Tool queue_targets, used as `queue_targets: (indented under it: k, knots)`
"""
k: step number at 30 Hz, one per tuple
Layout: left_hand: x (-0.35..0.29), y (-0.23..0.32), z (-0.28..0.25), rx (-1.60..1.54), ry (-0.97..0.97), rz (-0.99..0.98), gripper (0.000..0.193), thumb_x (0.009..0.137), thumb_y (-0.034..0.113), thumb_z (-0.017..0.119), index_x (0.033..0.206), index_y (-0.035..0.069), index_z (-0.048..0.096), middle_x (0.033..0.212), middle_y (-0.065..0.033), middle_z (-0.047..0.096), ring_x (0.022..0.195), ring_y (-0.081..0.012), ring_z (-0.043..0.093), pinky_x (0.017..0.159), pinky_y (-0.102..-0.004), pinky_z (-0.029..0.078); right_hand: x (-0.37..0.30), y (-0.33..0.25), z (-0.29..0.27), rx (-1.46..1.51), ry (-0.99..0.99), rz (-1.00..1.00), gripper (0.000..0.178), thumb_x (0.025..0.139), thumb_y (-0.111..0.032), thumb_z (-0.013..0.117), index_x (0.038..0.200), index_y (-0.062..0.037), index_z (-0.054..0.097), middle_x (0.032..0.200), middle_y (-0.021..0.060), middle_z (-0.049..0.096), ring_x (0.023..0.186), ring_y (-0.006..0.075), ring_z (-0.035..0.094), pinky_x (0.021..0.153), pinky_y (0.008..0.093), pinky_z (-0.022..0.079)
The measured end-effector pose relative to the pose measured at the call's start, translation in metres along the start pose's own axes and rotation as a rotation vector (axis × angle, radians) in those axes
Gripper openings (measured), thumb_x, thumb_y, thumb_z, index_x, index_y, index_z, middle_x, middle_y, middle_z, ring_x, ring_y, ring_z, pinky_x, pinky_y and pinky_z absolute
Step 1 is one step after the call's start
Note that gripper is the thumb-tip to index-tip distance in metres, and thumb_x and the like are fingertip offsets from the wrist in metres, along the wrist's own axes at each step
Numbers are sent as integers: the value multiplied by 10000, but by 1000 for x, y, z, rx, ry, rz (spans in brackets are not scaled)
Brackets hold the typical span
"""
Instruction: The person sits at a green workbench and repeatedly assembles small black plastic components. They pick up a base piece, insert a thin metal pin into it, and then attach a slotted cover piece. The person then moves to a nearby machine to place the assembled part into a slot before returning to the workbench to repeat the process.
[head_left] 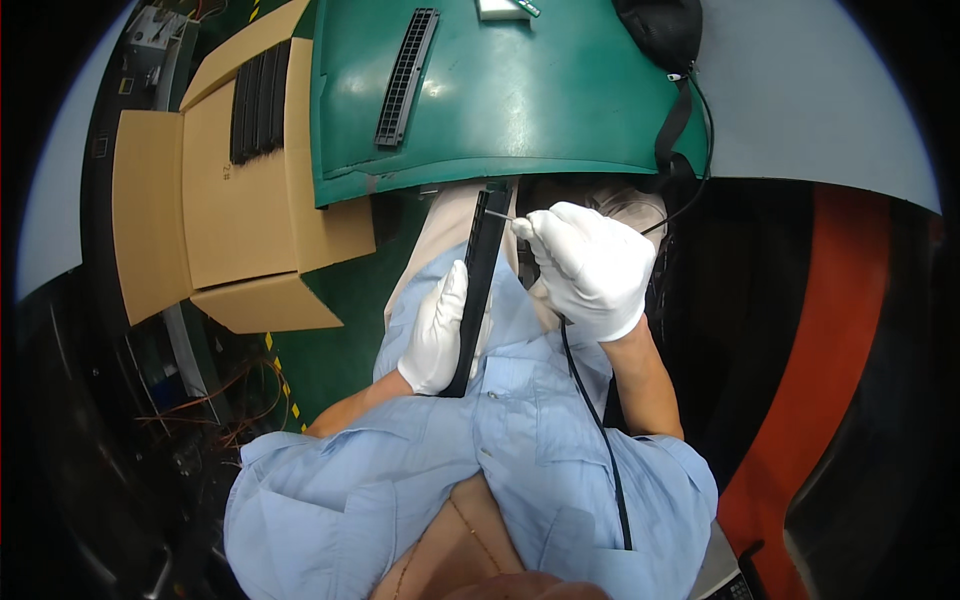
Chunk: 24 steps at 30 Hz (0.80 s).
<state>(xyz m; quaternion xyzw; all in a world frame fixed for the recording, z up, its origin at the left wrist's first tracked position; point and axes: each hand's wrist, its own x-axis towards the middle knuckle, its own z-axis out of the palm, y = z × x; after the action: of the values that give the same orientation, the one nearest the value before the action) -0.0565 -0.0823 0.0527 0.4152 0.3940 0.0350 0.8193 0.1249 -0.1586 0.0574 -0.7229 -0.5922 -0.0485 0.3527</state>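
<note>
In the head view, the left hand (436, 335), white-gloved, is wrapped around a long, narrow black bar (481, 260) held over the lap; the right hand (592, 265), also white-gloved, pinches a thin metal-tipped tool (499, 215) at the bar's far end, contact unclear. Work on this bar looks underway, unfinished. A dark grey slotted strip (407, 80) lies on the green-topped table (540, 120); whether the black strips (260, 100) in the brown cardboard carton (235, 225) are finished or waiting, I cannot tell.
</note>
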Motion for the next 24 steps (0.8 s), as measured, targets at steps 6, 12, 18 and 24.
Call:
queue_targets:
  k: [6, 12, 18, 24]
  knots:
    - [5, -4, -2, -26, -18, -15, 580, 1084, 550, 240, 855, 77, 487, 445, -26, 362, 304, -134, 328, 323, -277, 264, 6, 10, -1, -26, 20, 21, 139, 766, -2, 772, 873, -37, 689, 708, 72, 604, 578, 222, 610, 519, 316, 473]
    - [9, -8, -3, 47, -18, 50, 581, 1084, 548, 238, 846, 77, 481, 431, -38, 349, 301, -136, 311, 320, -282, 254, 11, 11, -1, 15, 39, 66, 134, 838, -22, 759, 962, -22, 709, 826, 71, 679, 685, 186, 666, 615, 278, 525]
    - [41, -6, -18, 420, -29, 417, 530, 1111, 447, 285, 1047, 19, 591, 849, -64, 587, 736, -123, 542, 708, -276, 446, 20, 15, 16, 826, -140, 670, 452, 843, -310, 813, 1158, -17, 675, 963, 137, 697, 907, 251, 703, 831, 336, 547]
    - [62, 51, 2, 208, 100, 466, 703, 1100, 529, 192, 811, 55, 624, 663, -3, 592, 577, -62, 534, 579, -214, 446, 29, -21, 8, 539, -304, 394, 502, 903, -370, 737, 1267, -56, 593, 1093, 158, 679, 905, 310, 706, 828, 366, 562]
